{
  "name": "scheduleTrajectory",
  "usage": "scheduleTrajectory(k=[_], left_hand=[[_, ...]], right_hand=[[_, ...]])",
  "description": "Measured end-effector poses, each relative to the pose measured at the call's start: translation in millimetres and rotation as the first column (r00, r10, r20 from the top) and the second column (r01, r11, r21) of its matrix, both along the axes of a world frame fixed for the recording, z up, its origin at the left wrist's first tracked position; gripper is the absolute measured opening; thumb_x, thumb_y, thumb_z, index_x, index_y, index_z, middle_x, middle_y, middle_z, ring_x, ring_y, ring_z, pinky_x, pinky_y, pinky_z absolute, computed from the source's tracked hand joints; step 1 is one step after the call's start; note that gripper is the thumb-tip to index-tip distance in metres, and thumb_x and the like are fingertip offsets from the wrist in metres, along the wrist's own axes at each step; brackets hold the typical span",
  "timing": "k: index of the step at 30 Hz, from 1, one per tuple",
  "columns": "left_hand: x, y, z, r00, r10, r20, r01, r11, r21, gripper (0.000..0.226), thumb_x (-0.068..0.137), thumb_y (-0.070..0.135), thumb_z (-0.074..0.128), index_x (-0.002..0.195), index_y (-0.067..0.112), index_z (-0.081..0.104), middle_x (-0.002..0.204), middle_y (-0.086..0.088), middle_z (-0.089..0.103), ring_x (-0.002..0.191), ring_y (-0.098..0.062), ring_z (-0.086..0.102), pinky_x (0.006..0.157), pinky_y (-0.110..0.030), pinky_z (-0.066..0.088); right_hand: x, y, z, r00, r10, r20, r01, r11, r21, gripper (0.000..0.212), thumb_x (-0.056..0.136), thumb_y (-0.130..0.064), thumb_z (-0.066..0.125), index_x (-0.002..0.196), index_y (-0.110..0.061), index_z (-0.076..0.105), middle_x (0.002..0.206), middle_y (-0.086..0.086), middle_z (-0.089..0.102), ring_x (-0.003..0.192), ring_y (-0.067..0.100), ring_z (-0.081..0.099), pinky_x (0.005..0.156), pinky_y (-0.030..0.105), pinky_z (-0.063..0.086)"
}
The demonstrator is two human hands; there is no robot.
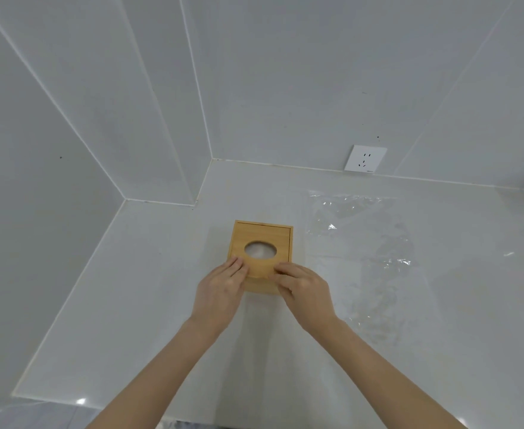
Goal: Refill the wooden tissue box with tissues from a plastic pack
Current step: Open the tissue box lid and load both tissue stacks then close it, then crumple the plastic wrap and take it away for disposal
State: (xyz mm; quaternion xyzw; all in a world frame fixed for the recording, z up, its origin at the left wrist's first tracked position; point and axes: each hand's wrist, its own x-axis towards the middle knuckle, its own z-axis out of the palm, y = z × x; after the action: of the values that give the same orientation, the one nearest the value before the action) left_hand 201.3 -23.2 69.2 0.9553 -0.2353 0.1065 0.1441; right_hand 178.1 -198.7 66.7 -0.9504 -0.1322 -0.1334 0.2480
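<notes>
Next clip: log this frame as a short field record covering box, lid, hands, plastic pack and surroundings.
box: wooden tissue box on the white counter
lid: on, white visible through the oval opening
left hand: fingers on the lid's near edge
right hand: fingers on the lid's near edge
plastic pack: clear, flat, right of box
wall: socket

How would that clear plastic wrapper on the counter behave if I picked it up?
The clear plastic wrapper lies flat and crinkled, so probably floppy. It looks see-through and thin, likely very light. Its glossy glints suggest it may slide easily.
</notes>
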Motion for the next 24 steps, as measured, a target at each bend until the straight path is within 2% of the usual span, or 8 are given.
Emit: scheduleTrajectory(k=[2,4,8,12,16,20,22,24], left_hand=[[0.4,-11.7,16.9,0.99,0.07,-0.124,-0.067,0.997,0.031,0.013,0.075,0.024,0.062,0.068,0.016,0.069,0.072,0.003,0.071,0.072,-0.02,0.069,0.058,-0.025,0.049],[0.4,-29.8,33.0,0.968,0.111,-0.226,-0.125,0.991,-0.051,0.017,0.082,0.029,0.061,0.079,0.015,0.068,0.076,0.0,0.069,0.073,-0.023,0.065,0.059,-0.029,0.045],[3.1,-77.1,49.8,0.957,0.025,-0.29,-0.109,0.954,-0.279,0.024,0.09,0.026,0.053,0.11,0.018,0.064,0.1,-0.002,0.069,0.093,-0.02,0.061,0.079,-0.033,0.048],[5.8,-119.5,40.5,0.927,-0.061,-0.37,-0.115,0.893,-0.436,0.027,0.09,0.017,0.054,0.116,0.012,0.06,0.109,-0.004,0.065,0.094,-0.015,0.061,0.084,-0.025,0.045],[13.5,-150.6,11.1,0.881,-0.081,-0.467,-0.174,0.862,-0.477,0.03,0.088,0.008,0.055,0.118,0.006,0.057,0.115,-0.01,0.058,0.105,-0.022,0.057,0.094,-0.03,0.044],[24.9,-168.5,-23.7,0.864,0.003,-0.503,-0.178,0.937,-0.301,0.043,0.089,0.006,0.051,0.131,0.002,0.042,0.138,-0.019,0.037,0.13,-0.03,0.034,0.106,-0.029,0.027],[29.4,-174.0,-37.7,0.848,0.069,-0.525,-0.211,0.954,-0.215,0.045,0.09,0.007,0.049,0.133,0.002,0.037,0.143,-0.022,0.027,0.135,-0.032,0.023,0.109,-0.032,0.022],[34.1,-178.6,-51.3,0.84,0.144,-0.523,-0.239,0.964,-0.119,0.045,0.088,0.01,0.05,0.131,0.002,0.038,0.141,-0.023,0.026,0.132,-0.035,0.023,0.11,-0.036,0.02]], right_hand=[[3.1,-4.4,10.2,0.987,-0.014,-0.159,0.032,0.993,0.114,0.016,0.078,-0.008,0.068,0.088,-0.018,0.074,0.096,-0.004,0.073,0.092,0.016,0.067,0.075,0.025,0.054],[5.4,-16.0,20.8,0.961,-0.037,-0.273,0.106,0.964,0.243,0.018,0.088,-0.013,0.058,0.1,-0.017,0.071,0.104,-0.003,0.071,0.097,0.013,0.062,0.084,0.025,0.048],[6.5,-57.9,38.3,0.927,-0.175,-0.332,0.315,0.843,0.436,0.021,0.09,-0.01,0.055,0.104,-0.02,0.067,0.094,-0.015,0.063,0.08,0.0,0.057,0.07,0.004,0.041],[3.0,-114.9,40.7,0.875,-0.248,-0.415,0.459,0.695,0.553,0.019,0.089,-0.008,0.055,0.097,-0.023,0.063,0.085,-0.002,0.067,0.072,0.011,0.064,0.067,0.006,0.045],[0.1,-174.7,29.2,0.811,-0.367,-0.456,0.572,0.661,0.486,0.016,0.09,-0.009,0.053,0.089,-0.02,0.065,0.084,-0.006,0.066,0.081,0.019,0.065,0.065,0.011,0.044],[0.0,-219.3,9.0,0.738,-0.466,-0.487,0.655,0.666,0.355,0.015,0.089,-0.011,0.053,0.091,-0.015,0.067,0.09,0.0,0.068,0.084,0.018,0.059,0.063,0.002,0.039],[0.7,-234.7,-2.7,0.7,-0.508,-0.501,0.688,0.669,0.282,0.016,0.089,-0.011,0.054,0.099,-0.011,0.066,0.1,0.003,0.068,0.085,0.016,0.057,0.065,0.007,0.038],[3.1,-244.6,-13.5,0.653,-0.538,-0.533,0.724,0.649,0.233,0.024,0.089,-0.013,0.055,0.112,-0.008,0.061,0.111,0.006,0.064,0.088,0.017,0.055,0.075,0.02,0.038]])
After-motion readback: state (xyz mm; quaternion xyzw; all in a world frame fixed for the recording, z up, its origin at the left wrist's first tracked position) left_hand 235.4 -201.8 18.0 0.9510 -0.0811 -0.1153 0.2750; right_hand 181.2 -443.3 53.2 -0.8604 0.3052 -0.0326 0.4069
